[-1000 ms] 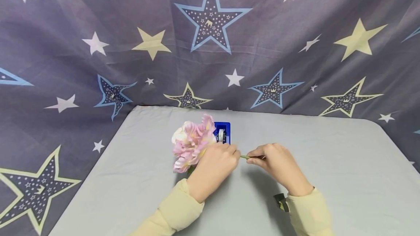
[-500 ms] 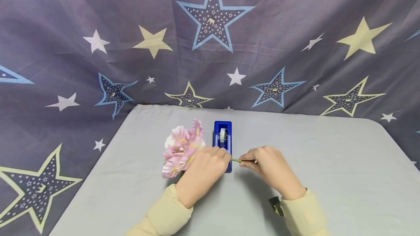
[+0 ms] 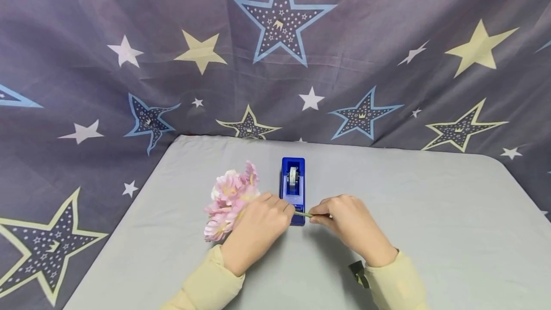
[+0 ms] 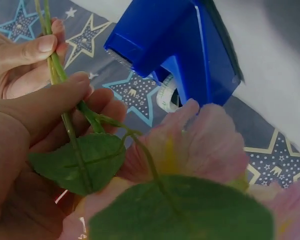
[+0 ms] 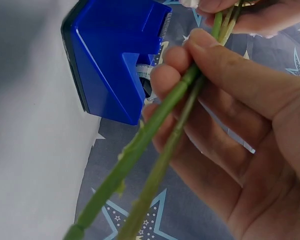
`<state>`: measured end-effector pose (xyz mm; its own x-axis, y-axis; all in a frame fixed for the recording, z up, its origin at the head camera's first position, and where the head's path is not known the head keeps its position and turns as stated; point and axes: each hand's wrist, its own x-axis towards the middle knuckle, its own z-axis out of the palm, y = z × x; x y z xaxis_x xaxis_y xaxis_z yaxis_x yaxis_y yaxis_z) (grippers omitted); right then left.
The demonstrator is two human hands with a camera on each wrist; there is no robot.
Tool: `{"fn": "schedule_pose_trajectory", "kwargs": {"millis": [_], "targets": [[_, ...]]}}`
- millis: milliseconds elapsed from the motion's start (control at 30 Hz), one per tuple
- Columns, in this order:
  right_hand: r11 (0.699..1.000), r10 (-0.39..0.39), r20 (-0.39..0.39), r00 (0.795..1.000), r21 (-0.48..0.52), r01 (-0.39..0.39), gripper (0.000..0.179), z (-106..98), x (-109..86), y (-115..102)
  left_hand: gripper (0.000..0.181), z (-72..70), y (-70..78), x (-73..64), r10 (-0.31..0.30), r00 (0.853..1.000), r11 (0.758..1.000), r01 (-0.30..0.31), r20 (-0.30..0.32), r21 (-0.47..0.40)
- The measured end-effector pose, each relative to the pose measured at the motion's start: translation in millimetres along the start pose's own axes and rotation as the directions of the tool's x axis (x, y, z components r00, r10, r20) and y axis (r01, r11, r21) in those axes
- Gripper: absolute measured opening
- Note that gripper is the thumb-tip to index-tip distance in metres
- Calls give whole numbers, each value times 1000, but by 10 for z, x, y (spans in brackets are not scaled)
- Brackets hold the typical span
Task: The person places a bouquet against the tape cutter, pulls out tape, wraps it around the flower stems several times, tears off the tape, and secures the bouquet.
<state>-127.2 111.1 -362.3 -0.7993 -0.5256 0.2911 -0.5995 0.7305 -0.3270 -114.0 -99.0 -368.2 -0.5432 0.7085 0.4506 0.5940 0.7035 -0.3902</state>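
Pink and white flowers (image 3: 225,204) with green leaves (image 4: 185,210) lie to the left of my left hand (image 3: 260,226). That hand pinches their green stems (image 3: 303,214) just below the blooms. My right hand (image 3: 348,224) pinches the same stems further along, between thumb and fingers, a short gap from the left. In the right wrist view two stem ends (image 5: 155,130) run out past the right hand. A blue tape dispenser (image 3: 294,200) stands just behind the stems, its near end partly hidden by them and the left hand. It carries a tape roll (image 3: 293,176).
A grey-white cloth covers the table (image 3: 430,204). Behind it hangs a dark curtain (image 3: 366,27) printed with stars. Beside the right cuff is a small dark object (image 3: 358,274), too unclear to name.
Both hands have moved left and slightly nearer with the flowers and stems, uncovering more of the tape dispenser. Their pinch on the stems stays the same.
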Motion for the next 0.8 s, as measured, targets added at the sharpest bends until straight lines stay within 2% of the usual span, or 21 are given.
{"fn": "schedule_pose_trajectory", "kwargs": {"millis": [200, 400, 667, 800], "targets": [[1000, 13, 12, 1000, -3, -13, 14, 35, 4, -2, 17, 55, -8, -48, -11, 1000, 1000, 11, -4, -13], [1000, 15, 34, 999, -12, -15, 12, 76, 10, 12, 20, 121, 9, -93, -47, 999, 993, 49, 26, -111], [1000, 10, 46, 999, 1, -10, 12, 172, -4, 64, 17, 212, -17, -142, -86, 991, 958, 111, 103, -266], [1000, 7, 52, 999, -10, -7, 11, 206, 6, 89, 15, 226, -32, -155, -94, 980, 920, 153, 176, -360]]}}
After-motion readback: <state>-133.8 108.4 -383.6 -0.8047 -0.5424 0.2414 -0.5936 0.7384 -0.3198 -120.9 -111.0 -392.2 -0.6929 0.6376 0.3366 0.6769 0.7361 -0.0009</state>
